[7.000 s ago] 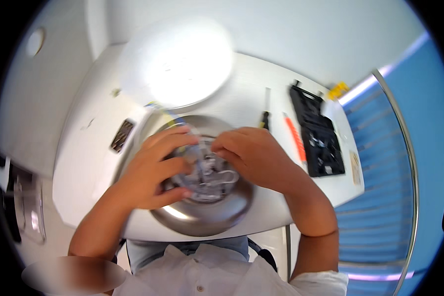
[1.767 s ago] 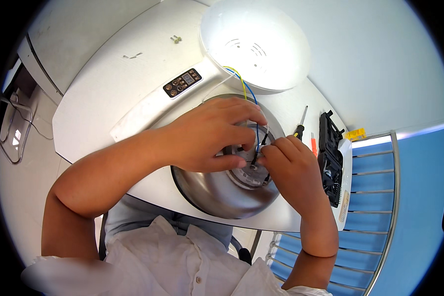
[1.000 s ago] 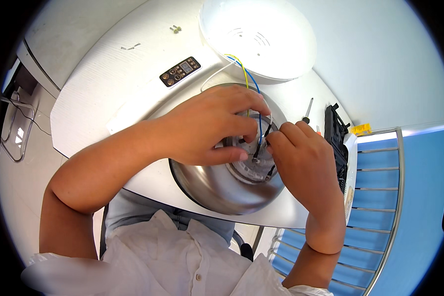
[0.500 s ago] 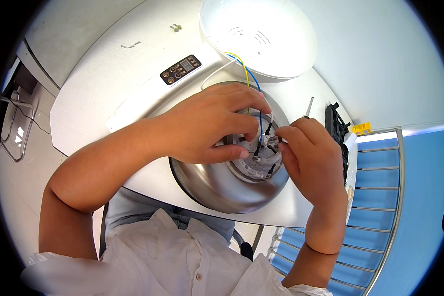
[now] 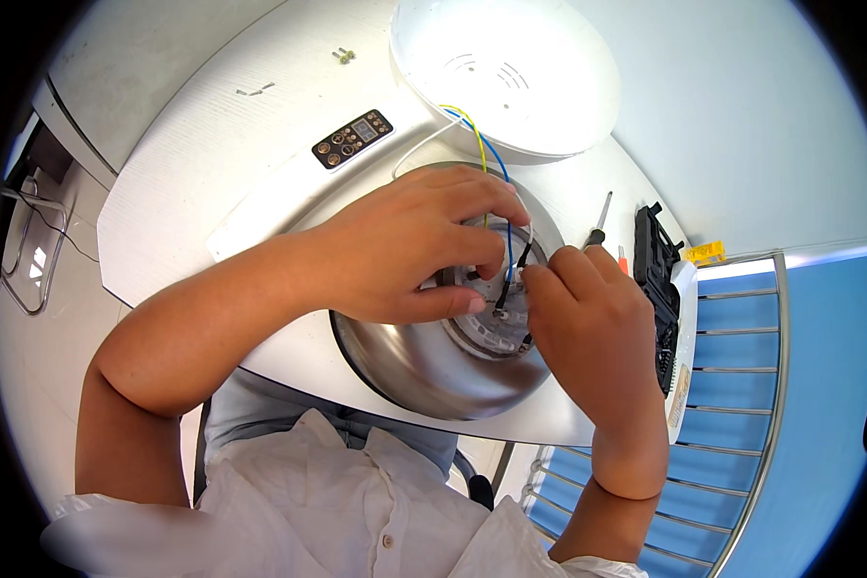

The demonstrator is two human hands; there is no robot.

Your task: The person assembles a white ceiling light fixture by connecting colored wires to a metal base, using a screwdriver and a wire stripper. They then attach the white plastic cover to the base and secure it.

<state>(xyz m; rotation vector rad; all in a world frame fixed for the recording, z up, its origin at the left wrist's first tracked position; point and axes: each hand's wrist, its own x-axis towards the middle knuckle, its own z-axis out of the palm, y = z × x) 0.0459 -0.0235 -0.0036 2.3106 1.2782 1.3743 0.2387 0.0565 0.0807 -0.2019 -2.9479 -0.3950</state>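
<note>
A rounded stainless steel vessel (image 5: 405, 371) lies on the white table with its wired base facing up. Over that base spreads my left hand (image 5: 414, 246), fingers bent and apart from the thumb, the thumb tip near a black-sleeved wire end. My right hand (image 5: 592, 328) is closed at the base's right side, fingertips pinched together by the connectors; what they grip is hidden. A blue wire (image 5: 509, 231) and a yellow-green wire (image 5: 482, 144) run from a white plastic housing (image 5: 588, 106) down to the base, beside a white one.
A white arm with a black control panel (image 5: 354, 139) extends left from the housing. Screws (image 5: 343, 56) and small metal bits (image 5: 255, 90) lie at the far left. Right of my right hand are a screwdriver (image 5: 597, 235) and an open black tool case (image 5: 651, 250). A metal railing (image 5: 775, 385) stands beyond.
My right hand has moved left and slightly down, further over the base, uncovering the screwdriver's handle and an orange-red item by the case. My left hand stays nearly in place.
</note>
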